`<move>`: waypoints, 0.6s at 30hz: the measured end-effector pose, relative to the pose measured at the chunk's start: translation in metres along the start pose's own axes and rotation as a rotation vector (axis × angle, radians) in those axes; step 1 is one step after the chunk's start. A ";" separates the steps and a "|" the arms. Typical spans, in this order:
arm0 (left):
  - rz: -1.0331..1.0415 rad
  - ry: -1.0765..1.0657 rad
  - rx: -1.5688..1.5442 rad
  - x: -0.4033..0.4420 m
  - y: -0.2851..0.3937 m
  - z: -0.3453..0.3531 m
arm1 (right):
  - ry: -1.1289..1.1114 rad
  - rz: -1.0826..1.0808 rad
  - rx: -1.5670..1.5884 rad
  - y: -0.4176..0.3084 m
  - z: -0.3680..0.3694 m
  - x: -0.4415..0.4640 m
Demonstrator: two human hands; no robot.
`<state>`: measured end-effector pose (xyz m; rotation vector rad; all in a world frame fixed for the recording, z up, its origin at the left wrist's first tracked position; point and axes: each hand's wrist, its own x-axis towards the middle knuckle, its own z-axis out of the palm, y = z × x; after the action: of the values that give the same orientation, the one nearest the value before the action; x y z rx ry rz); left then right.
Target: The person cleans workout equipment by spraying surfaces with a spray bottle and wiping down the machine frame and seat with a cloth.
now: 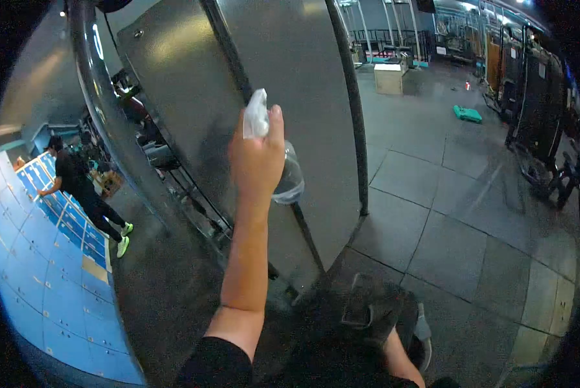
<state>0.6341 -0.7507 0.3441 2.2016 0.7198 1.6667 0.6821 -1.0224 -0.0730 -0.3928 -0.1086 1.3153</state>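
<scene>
My left hand [254, 161] reaches forward with its fingers wrapped round a spray bottle. The bottle's white spray head [256, 116] sticks up above the fist, and its clear body [290, 178] shows below and to the right. Just beyond it stands a large dark grey panel [309, 84] with black edges; I cannot tell whether the bottle touches it. At the bottom right, my right forearm [401, 359] is low by my body. The fingers of that hand are hidden in a dark area, so what they hold, if anything, does not show.
A curved dark metal post [99, 97] rises left of the panel. Further left, a person in black [76, 178] stands at blue lockers [38, 258]. A wooden box [388, 79] and a green item [467, 114] sit on the tiled floor [458, 239]; gym equipment [536, 97] lines the right.
</scene>
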 end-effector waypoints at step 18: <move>0.088 0.206 0.302 0.069 0.023 0.049 | -0.056 -0.395 0.143 -0.112 -0.045 0.039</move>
<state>0.7005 -0.7284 0.3975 2.3084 0.9998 1.9616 0.8083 -1.0173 -0.0826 -0.1993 -0.1312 0.9368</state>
